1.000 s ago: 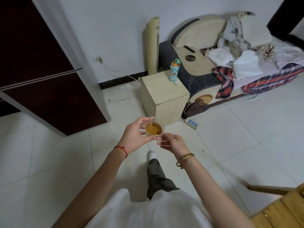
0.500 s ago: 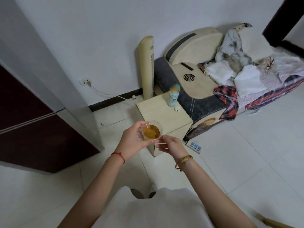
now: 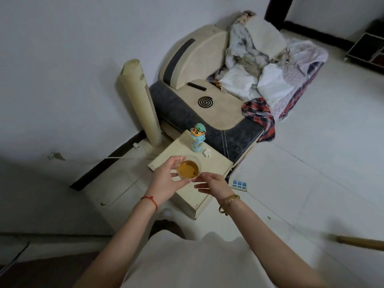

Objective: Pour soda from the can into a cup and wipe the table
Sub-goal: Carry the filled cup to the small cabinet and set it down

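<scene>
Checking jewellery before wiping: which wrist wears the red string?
The left wrist: a thin red string circles it below the left hand holding the cup. The right wrist wears a gold bracelet instead.

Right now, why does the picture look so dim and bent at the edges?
Head view: the light is low and uneven, with dark shadow filling the lower left. The wide lens bows the tower fan and wall lines. The cup and both hands, left hand and right hand, look slightly soft.
</scene>
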`<action>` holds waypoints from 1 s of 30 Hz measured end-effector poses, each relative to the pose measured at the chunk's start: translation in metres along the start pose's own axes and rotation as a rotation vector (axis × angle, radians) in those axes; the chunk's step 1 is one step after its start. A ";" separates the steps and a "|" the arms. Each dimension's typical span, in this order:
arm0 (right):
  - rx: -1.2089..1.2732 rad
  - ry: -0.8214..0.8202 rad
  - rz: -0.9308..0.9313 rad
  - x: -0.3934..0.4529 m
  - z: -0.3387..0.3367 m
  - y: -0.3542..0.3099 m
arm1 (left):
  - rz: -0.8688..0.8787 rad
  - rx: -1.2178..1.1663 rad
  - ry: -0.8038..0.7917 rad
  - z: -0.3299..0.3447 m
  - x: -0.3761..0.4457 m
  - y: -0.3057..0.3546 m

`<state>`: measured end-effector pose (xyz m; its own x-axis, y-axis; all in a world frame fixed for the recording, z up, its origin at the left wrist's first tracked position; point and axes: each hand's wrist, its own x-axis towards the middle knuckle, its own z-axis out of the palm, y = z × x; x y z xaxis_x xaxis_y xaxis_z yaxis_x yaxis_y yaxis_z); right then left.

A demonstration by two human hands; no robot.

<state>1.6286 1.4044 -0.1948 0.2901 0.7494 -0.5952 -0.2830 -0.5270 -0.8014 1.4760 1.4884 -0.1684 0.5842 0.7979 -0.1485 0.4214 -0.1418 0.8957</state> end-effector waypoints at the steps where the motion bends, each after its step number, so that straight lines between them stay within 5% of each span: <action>1: 0.018 0.029 0.006 0.009 0.006 -0.005 | 0.014 0.007 -0.038 -0.008 0.014 -0.002; 15: 0.368 0.444 0.081 0.112 0.076 -0.047 | 0.175 0.068 -0.450 -0.073 0.178 -0.043; 30: 0.524 0.549 0.218 0.196 0.065 0.002 | 0.058 0.061 -0.490 -0.025 0.237 -0.125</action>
<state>1.6260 1.5764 -0.3090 0.5498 0.2733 -0.7893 -0.7398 -0.2794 -0.6121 1.5440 1.7101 -0.3052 0.8590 0.4205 -0.2920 0.4098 -0.2230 0.8845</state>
